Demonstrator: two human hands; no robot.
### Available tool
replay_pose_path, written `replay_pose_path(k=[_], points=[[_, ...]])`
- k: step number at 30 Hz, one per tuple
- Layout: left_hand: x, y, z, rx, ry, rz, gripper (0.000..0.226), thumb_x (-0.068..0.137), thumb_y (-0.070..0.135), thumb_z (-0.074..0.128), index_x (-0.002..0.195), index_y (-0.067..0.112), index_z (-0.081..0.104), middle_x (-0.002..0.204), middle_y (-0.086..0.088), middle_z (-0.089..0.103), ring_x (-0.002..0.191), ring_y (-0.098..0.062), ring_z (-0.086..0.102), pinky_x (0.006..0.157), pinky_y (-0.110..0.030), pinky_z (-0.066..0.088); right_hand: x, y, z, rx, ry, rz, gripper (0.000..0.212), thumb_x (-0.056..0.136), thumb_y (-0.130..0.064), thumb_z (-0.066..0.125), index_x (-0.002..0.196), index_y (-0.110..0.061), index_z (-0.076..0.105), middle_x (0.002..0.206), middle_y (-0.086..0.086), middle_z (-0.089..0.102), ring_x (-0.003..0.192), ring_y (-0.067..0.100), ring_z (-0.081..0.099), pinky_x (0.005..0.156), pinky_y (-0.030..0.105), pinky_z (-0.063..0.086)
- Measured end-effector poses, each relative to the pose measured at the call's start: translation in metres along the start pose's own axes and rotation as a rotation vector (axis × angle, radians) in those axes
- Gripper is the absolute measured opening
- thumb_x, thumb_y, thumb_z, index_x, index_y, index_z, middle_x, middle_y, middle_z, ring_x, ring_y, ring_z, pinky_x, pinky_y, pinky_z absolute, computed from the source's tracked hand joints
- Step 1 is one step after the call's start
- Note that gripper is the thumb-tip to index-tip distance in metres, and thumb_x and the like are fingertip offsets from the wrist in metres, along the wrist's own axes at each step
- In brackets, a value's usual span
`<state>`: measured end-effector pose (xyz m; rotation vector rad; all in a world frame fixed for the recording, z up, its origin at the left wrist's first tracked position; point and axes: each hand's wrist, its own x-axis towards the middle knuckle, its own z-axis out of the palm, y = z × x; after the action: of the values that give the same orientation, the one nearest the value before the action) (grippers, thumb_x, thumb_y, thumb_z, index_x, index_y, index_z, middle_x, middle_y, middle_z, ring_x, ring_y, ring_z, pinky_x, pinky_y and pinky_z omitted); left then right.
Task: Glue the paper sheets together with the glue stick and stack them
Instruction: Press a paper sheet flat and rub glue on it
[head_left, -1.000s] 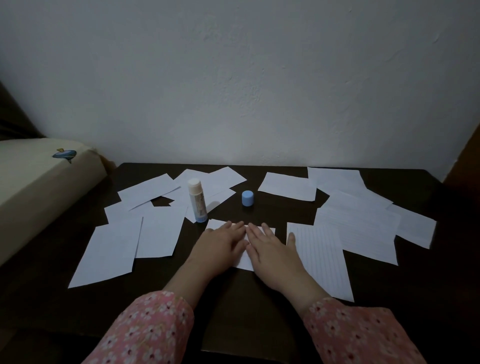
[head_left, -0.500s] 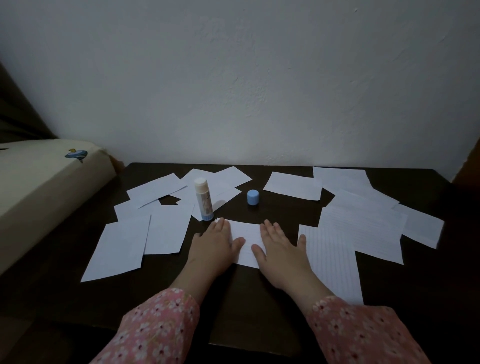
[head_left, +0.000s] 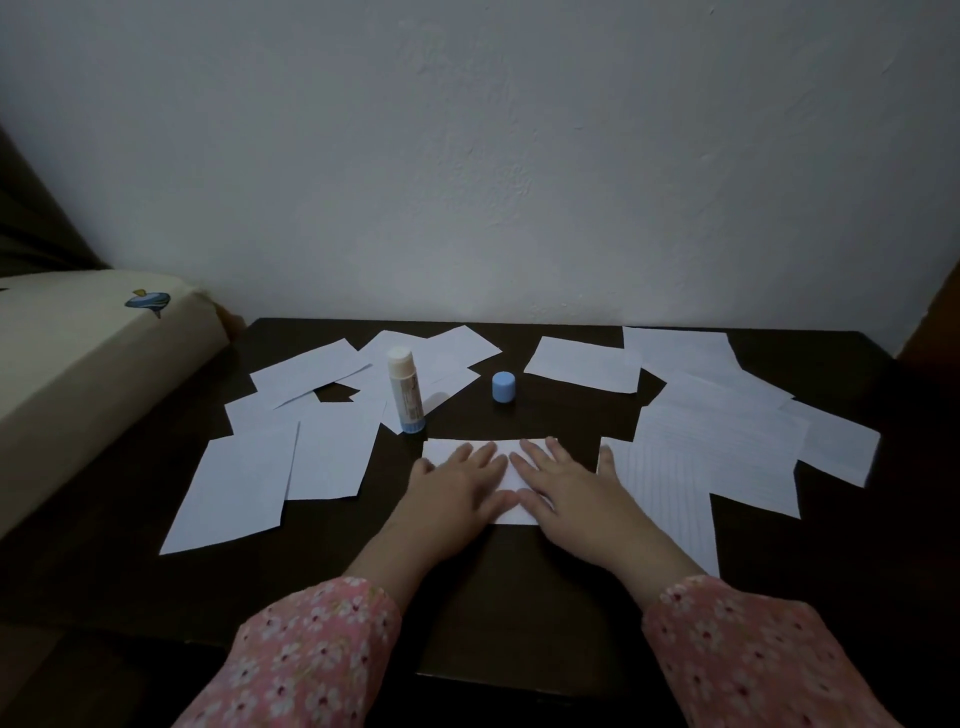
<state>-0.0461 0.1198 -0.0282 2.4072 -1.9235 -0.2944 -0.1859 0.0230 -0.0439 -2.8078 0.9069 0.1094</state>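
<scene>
A small white paper sheet (head_left: 506, 450) lies at the middle of the dark table (head_left: 498, 597). My left hand (head_left: 457, 493) and my right hand (head_left: 569, 496) both rest flat on it, fingers spread, side by side and almost touching. An uncapped glue stick (head_left: 406, 389) stands upright just behind and to the left. Its blue cap (head_left: 503, 386) stands on the table behind the sheet. Neither hand holds anything.
Several loose paper sheets lie scattered: a group at the left (head_left: 270, 467), one at the back (head_left: 582, 364), and lined sheets at the right (head_left: 717, 452). A cream cushion (head_left: 78, 364) borders the table's left side. A white wall (head_left: 493, 156) rises behind.
My hands slid apart over the sheet half a second ago and have come back together at its middle. The view shifted slightly.
</scene>
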Motion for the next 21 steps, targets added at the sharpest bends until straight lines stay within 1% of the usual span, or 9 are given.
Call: replay_pose_path(k=[3,6,8,10,12,15,17,19,21], points=[[0.002,-0.009,0.001,-0.03,-0.079,-0.016,0.057,0.098,0.053,0.031,0.15,0.036,0.017,0.159,0.014,0.006,0.146,-0.01,0.005,0.115,-0.051,0.005,-0.002,0.002,0.003,-0.007,-0.03,0.018,0.055,0.102,-0.051,0.021,0.152,-0.04,0.002,0.16,-0.016,-0.006,0.148,0.009,-0.01,0.113,0.061,-0.007],[-0.002,-0.02,-0.002,-0.081,-0.122,-0.034,0.058,0.098,0.051,0.034,0.15,0.037,0.015,0.159,0.016,0.003,0.146,-0.009,0.003,0.115,-0.052,0.0,-0.004,0.004,0.002,0.019,-0.048,0.029,0.057,0.101,-0.052,0.024,0.152,-0.041,0.0,0.16,-0.015,-0.01,0.147,0.009,-0.012,0.113,0.061,-0.009],[-0.006,-0.031,-0.005,-0.109,-0.145,-0.064,0.057,0.099,0.048,0.035,0.151,0.037,0.014,0.158,0.018,0.002,0.146,-0.009,0.005,0.114,-0.052,-0.002,-0.006,0.005,0.001,0.028,-0.062,0.047,0.06,0.101,-0.052,0.027,0.153,-0.038,-0.001,0.16,-0.014,-0.011,0.147,0.009,-0.011,0.113,0.059,-0.01],[-0.011,-0.04,-0.007,-0.126,-0.142,-0.098,0.056,0.1,0.047,0.035,0.15,0.038,0.013,0.158,0.019,0.002,0.145,-0.008,0.01,0.114,-0.051,-0.003,-0.008,0.006,-0.002,0.057,-0.067,0.072,0.064,0.101,-0.05,0.03,0.154,-0.032,-0.001,0.161,-0.012,-0.01,0.147,0.007,-0.007,0.114,0.057,-0.01],[-0.014,-0.043,-0.009,-0.149,-0.131,-0.12,0.056,0.1,0.045,0.036,0.15,0.037,0.014,0.158,0.019,0.003,0.145,-0.007,0.012,0.115,-0.049,-0.003,-0.009,0.007,-0.005,0.08,-0.059,0.074,0.062,0.103,-0.045,0.029,0.155,-0.027,0.0,0.161,-0.011,-0.007,0.147,0.005,-0.003,0.115,0.055,-0.009],[-0.015,-0.044,-0.007,-0.174,-0.105,-0.133,0.056,0.1,0.043,0.039,0.15,0.036,0.016,0.158,0.019,0.005,0.144,-0.009,0.015,0.115,-0.046,-0.001,-0.01,0.007,-0.008,0.111,-0.044,0.061,0.052,0.106,-0.033,0.022,0.155,-0.025,0.005,0.161,-0.012,-0.002,0.147,0.003,-0.002,0.117,0.054,-0.007],[-0.014,-0.046,-0.009,-0.196,-0.108,-0.143,0.058,0.098,0.043,0.043,0.15,0.038,0.016,0.158,0.019,0.007,0.144,-0.012,0.019,0.116,-0.044,0.002,-0.01,0.009,-0.008,0.093,-0.045,0.06,0.052,0.106,-0.03,0.023,0.155,-0.026,0.004,0.161,-0.012,-0.002,0.147,0.002,-0.002,0.116,0.055,-0.007],[-0.014,-0.048,-0.011,-0.212,-0.144,-0.16,0.063,0.096,0.044,0.047,0.15,0.04,0.014,0.158,0.018,0.007,0.142,-0.016,0.022,0.117,-0.044,0.006,-0.011,0.011,-0.008,0.08,-0.05,0.05,0.054,0.106,-0.028,0.025,0.155,-0.028,0.002,0.161,-0.013,-0.004,0.146,0.002,-0.003,0.115,0.056,-0.01],[-0.011,-0.053,-0.012,-0.229,-0.164,-0.172,0.067,0.094,0.044,0.052,0.149,0.042,0.014,0.158,0.017,0.01,0.141,-0.02,0.024,0.118,-0.046,0.01,-0.012,0.012,-0.009,0.094,-0.06,0.043,0.056,0.105,-0.028,0.028,0.155,-0.028,0.001,0.161,-0.013,-0.005,0.147,0.002,-0.004,0.115,0.057,-0.011]])
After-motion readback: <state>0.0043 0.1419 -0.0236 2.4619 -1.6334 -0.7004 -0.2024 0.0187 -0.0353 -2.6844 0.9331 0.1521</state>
